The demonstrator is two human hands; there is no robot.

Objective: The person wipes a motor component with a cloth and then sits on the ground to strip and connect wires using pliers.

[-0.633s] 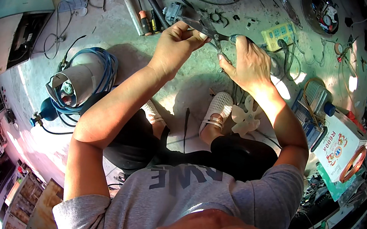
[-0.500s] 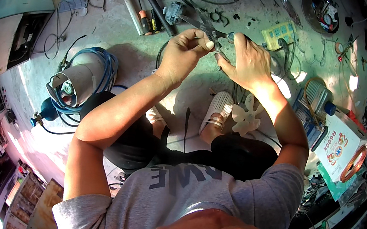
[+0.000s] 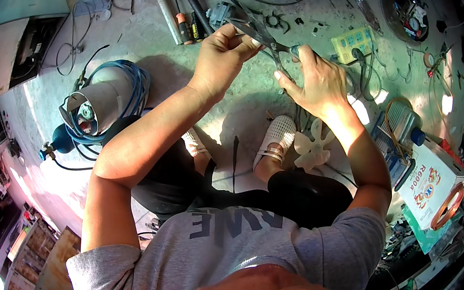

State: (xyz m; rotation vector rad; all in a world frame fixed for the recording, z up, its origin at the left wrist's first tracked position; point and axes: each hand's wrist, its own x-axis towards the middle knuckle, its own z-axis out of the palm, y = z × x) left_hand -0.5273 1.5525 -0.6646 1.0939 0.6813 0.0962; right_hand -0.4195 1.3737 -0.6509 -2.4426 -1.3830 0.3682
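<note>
A pair of large dark scissors (image 3: pixel 266 38) is in my right hand (image 3: pixel 322 85), its fingers on one handle and the thumb by the other. The blades spread apart and point toward the upper left. My left hand (image 3: pixel 220 60) is closed in a pinch beside the lower blade. Whatever it pinches is too small and too hidden to name. Beyond the blades a small grey motor-like part (image 3: pixel 221 13) lies on the floor. Below my right hand, a white fan blade (image 3: pixel 311 147) rests by my foot in a perforated shoe (image 3: pixel 278 136).
At left stands a pale cylinder (image 3: pixel 95 105) wrapped in blue hose (image 3: pixel 139 87). Screwdrivers (image 3: pixel 184 28) and tubes (image 3: pixel 166 14) lie at the far side, near a yellow packet (image 3: pixel 353 43). A white box (image 3: pixel 431 185) with a copper coil (image 3: pixel 447 208) is at right. A bowl of parts (image 3: pixel 405 15) sits far right.
My left hand has shifted left, away from the scissors' pivot. My right hand has moved slightly, and the scissor handles look a little wider apart.
</note>
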